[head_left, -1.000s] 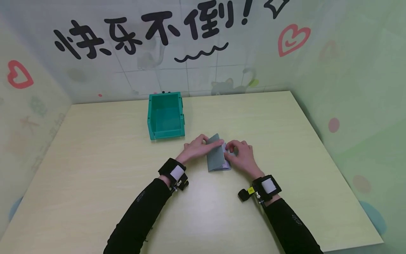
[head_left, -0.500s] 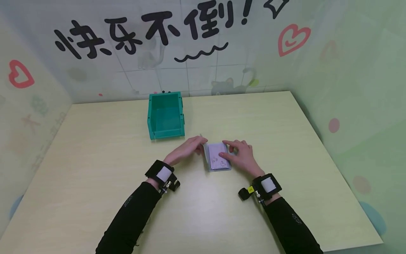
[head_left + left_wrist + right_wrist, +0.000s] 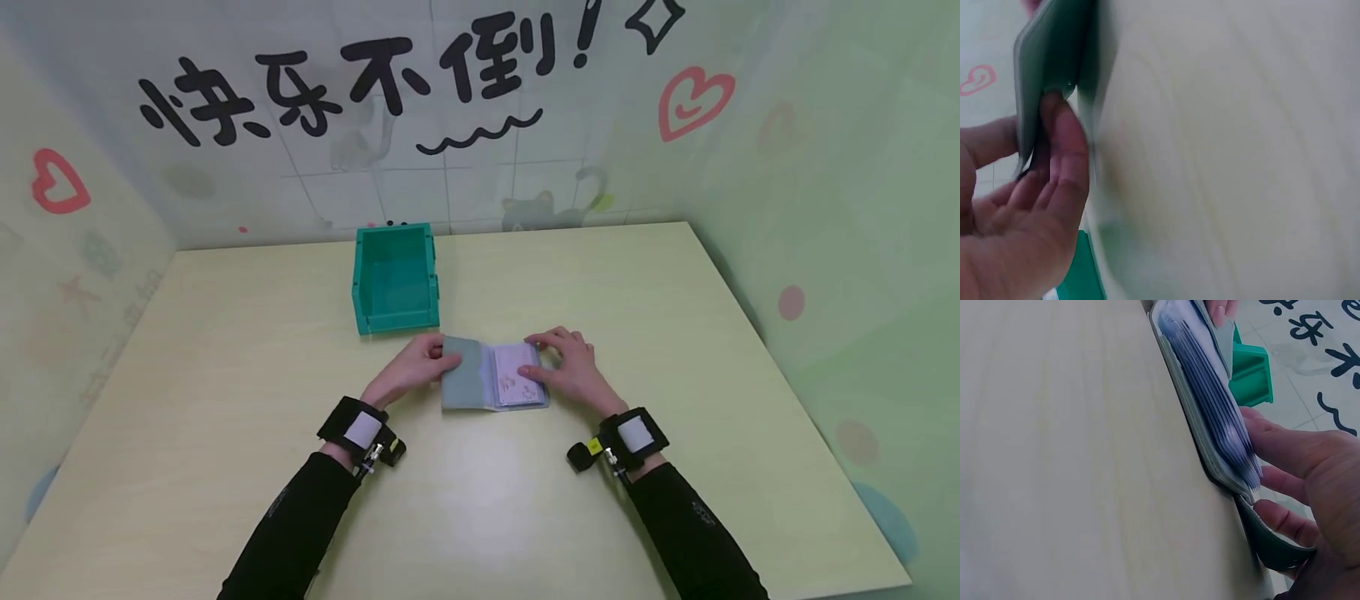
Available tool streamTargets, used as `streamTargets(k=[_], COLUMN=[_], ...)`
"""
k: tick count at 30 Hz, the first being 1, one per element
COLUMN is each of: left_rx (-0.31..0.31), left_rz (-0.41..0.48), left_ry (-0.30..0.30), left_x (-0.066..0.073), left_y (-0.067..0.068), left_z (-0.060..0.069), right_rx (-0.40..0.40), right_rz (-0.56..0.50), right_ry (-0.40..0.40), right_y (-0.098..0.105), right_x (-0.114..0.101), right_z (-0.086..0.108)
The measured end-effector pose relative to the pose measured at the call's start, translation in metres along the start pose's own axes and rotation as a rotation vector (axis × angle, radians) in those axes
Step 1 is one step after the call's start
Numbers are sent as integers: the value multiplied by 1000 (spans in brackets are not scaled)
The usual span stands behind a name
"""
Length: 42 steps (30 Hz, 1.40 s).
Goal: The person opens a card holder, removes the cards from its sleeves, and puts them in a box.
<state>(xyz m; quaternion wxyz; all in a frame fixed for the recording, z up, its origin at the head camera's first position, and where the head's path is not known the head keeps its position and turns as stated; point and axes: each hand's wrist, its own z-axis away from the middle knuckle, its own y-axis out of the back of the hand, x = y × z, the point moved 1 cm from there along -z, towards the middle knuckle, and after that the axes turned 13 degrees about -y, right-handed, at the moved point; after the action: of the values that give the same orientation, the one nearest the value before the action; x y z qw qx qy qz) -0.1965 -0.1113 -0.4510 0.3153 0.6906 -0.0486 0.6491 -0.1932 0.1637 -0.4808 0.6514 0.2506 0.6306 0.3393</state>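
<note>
spreading open on the table (image 3: 300,367) in the head view, the booklet (image 3: 488,383) lies between the two hands, below and to the right of the box (image 3: 399,322). the cover (image 3: 461,381), nearly edge-on beside the pages (image 3: 513,379) a moment ago, is now swung out to the left, so the top page is in plain sight; the opening looks all but done. the left hand (image 3: 411,365) holds the cover's outer edge, while the right hand (image 3: 572,372) keeps its place at the pages' far side.

in the left wrist view, the cover is pinched with the thumb on one face and fingers on the other, tilted rather than pressed flat.

in the right wrist view, the thumb presses the page stack and the fingers curl round its edge, beside a flap (image 3: 1275,547); whether they grip that too, i cannot tell.
</note>
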Motion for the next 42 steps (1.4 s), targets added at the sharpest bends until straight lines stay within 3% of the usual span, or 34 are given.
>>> streamTargets(k=[5,9,14,19,24,28,42], left_rx=[125,192,217,210,137,132,173], left_rz=[-181,-298,-429,-555,-475,-400,-190], left_ry=[52,60,73,8,-63,-68,104], left_x=[1,5,14,23,28,29,21], left_y=[-3,-7,-14,-23,-37,-44,-40], left_z=[2,3,2,-1,-11,-18,-29], right_rx=[-6,-6,-9,-11,-10,-6,0], right_rz=[-9,-16,-24,-21,-35,-36,-13], right_ry=[14,12,2,-5,-11,-7,-30], right_y=[0,0,0,0,2,1,-2], right_x=[-1,-2,-1,0,-2,-4,-4], right_z=[0,0,-1,-2,-1,0,-1])
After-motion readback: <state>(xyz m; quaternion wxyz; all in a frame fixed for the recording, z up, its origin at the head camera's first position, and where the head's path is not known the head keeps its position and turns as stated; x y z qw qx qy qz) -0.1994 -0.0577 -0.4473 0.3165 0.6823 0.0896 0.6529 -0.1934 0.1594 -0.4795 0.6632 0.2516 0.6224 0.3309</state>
